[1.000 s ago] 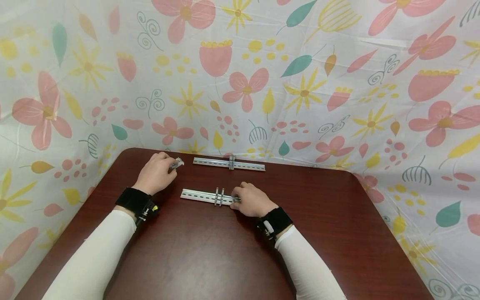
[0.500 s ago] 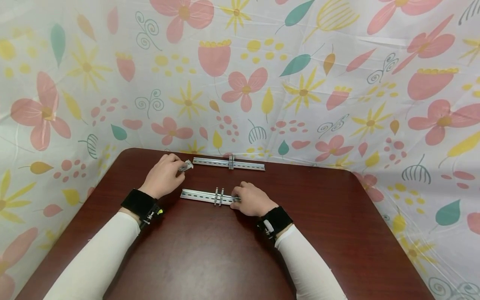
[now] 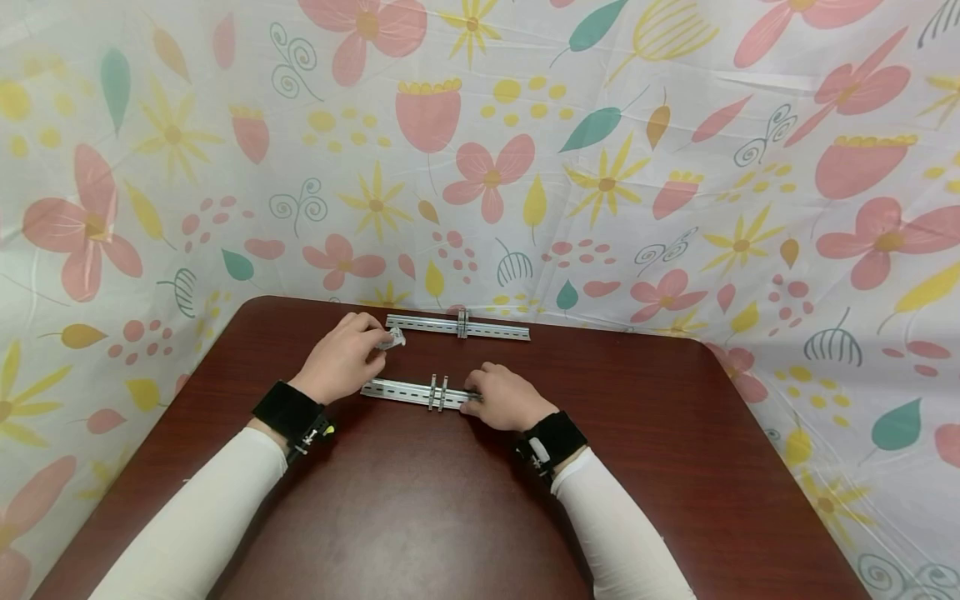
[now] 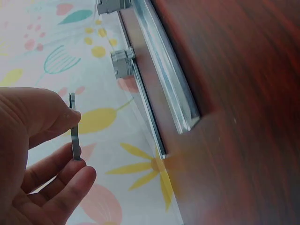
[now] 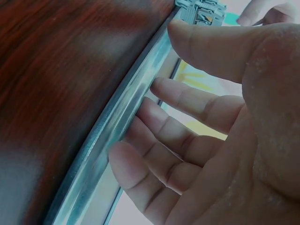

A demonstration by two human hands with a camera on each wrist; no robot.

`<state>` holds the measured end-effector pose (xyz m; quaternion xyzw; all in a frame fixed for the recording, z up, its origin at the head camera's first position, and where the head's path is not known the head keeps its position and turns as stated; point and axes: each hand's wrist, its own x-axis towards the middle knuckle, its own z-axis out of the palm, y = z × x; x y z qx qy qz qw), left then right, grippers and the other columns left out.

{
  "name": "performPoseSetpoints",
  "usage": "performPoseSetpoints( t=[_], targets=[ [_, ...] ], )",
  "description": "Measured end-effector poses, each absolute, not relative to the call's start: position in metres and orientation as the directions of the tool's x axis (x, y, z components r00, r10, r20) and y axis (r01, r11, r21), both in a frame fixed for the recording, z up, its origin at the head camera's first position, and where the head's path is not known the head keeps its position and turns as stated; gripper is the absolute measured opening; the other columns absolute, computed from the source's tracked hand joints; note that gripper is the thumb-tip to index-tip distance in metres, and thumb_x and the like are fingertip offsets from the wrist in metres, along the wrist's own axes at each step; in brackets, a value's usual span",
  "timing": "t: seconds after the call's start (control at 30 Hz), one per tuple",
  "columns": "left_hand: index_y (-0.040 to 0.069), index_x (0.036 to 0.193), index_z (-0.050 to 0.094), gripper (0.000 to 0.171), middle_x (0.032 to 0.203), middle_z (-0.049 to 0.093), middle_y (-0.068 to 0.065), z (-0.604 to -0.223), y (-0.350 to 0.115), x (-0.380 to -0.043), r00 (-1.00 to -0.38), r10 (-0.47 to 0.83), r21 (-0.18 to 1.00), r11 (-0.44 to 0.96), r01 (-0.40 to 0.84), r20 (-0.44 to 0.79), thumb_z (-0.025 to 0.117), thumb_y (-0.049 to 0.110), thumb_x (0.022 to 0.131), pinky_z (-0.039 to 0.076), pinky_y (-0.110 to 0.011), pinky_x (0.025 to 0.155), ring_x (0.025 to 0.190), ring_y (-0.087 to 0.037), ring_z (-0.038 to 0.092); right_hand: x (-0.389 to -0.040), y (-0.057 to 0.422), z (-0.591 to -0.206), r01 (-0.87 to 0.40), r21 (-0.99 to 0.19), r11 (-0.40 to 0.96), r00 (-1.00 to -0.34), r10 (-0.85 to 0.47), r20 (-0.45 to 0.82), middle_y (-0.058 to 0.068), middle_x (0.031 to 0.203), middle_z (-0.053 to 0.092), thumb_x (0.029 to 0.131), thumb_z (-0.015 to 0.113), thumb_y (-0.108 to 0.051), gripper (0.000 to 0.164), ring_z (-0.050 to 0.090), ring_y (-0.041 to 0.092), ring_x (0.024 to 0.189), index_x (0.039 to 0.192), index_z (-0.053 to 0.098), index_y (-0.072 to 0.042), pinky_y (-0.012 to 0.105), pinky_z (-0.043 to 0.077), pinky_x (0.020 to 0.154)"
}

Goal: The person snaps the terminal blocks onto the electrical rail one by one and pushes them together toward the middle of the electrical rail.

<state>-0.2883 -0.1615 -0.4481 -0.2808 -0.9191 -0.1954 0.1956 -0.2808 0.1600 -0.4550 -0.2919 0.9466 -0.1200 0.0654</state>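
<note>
Between its thumb and fingertips my left hand (image 3: 341, 354) pinches a thin grey rail clip (image 4: 75, 136), held up off the table, left of the far rail's end. My right hand (image 3: 513, 398) grips the right end of the near slotted metal DIN rail (image 3: 397, 389), thumb on one edge and fingers along the other. In the right wrist view, the rail's metal side (image 5: 101, 145) runs past those fingertips. Two upright clips (image 3: 438, 392) sit on this rail, a small gap apart, just left of my right hand. The rail's right tip is hidden by that hand.
A second DIN rail (image 3: 495, 332) lies parallel behind, near the table's back edge, with a cluster of clips (image 3: 462, 323) around its middle. The dark red wooden table (image 3: 420, 500) meets a flower-printed cloth (image 3: 600, 208) behind it.
My left hand has moved right with the grey rail clip, from the table's left side toward the space between the two rails. The right hand and near DIN rail have stayed in place.
</note>
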Motion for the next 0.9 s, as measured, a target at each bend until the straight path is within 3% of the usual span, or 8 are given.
performPoseSetpoints(
  t=[0.9],
  targets=[
    [0.009,0.116,0.083,0.020,0.117,0.066,-0.007,-0.452,-0.131,-0.276,-0.560,0.601,0.150,0.594,0.790,0.571,0.080,0.001,0.098,0.056,-0.038,0.087,0.109,-0.027,0.059,-0.283,0.158,-0.452,-0.538,-0.393,0.745,-0.828,-0.555,0.081,0.005,0.115,0.071,0.110,0.075,-0.028,0.027,0.068,0.020,0.102,0.129,0.076,-0.008,0.042,0.058,0.090]
  ],
)
